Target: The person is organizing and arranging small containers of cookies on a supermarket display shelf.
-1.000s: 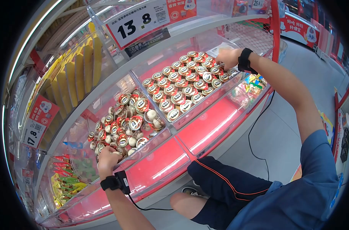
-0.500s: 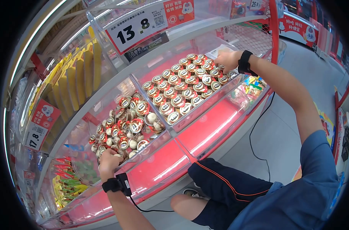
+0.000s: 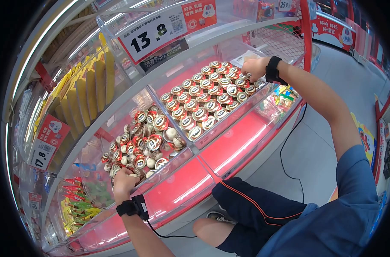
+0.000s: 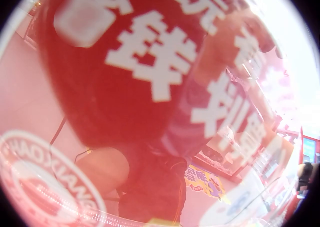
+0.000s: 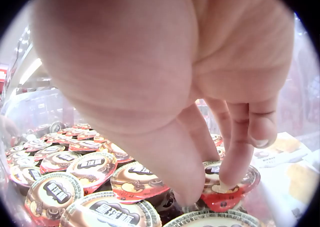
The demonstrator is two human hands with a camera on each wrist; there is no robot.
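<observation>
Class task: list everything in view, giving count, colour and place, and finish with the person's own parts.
Lined-up cups: many, red and brown, right compartment
Jumbled cups: many, red, brown and white, left compartment
Large price signs: two, white and red, above and left
Tall packets: several, yellow, left
Small packets: many, red, green and yellow, lower left
Cable: count unclear, black, floor
Wristbands: two, black, wrists
Left hand: one, bare, at jumbled cups
Right hand: one, bare, gripping a lined-up cup
</observation>
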